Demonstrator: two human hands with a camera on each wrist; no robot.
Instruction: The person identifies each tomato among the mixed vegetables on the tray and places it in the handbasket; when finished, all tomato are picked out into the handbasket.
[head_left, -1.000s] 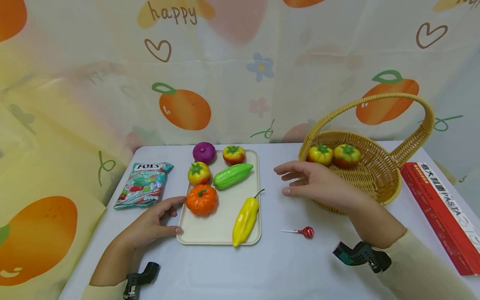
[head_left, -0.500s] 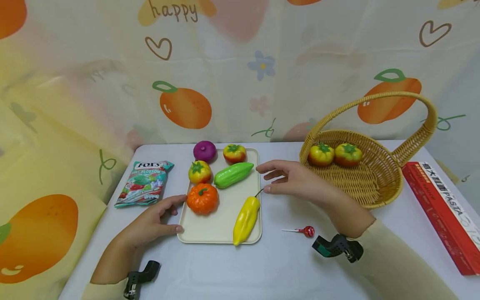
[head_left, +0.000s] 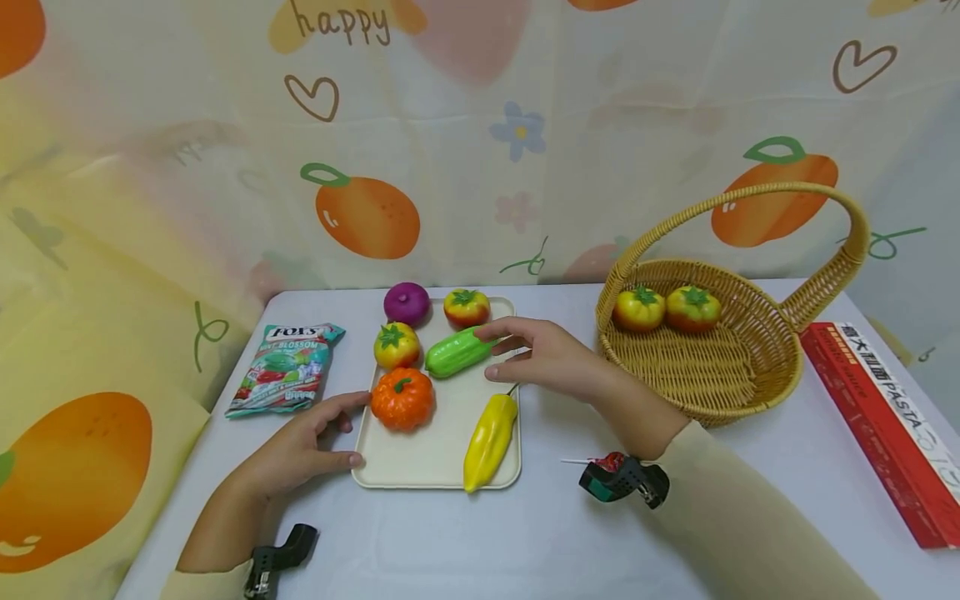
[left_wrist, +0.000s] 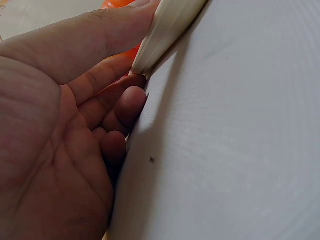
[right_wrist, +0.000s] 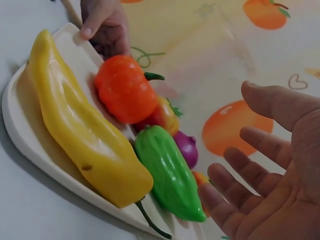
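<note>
My left hand (head_left: 311,437) rests at the left edge of a cream tray (head_left: 438,458); its thumb touches the rim in the left wrist view, while several fingers bend below. My right hand (head_left: 543,358) reaches over the tray's right side. Its fingertips overlap the far end of a green cucumber (head_left: 453,356) in the head view; the right wrist view shows the palm bare and the fingers spread loosely. The tray also bears an orange pumpkin (head_left: 402,401), a long yellow pepper (head_left: 489,446), a purple onion (head_left: 407,304) and two red-yellow tomatoes (head_left: 397,347).
A wicker basket (head_left: 765,367) with a tall handle stands at right, two similar tomatoes (head_left: 663,310) inside. Beside it lies a red pasta box (head_left: 873,433). A candy bag (head_left: 288,371) lies left of the tray. A red lollipop (head_left: 607,460) is partly hidden by the right wrist camera.
My right hand has moved left from beside the basket to over the tray, near the cucumber. My left hand has stayed at the tray's edge.
</note>
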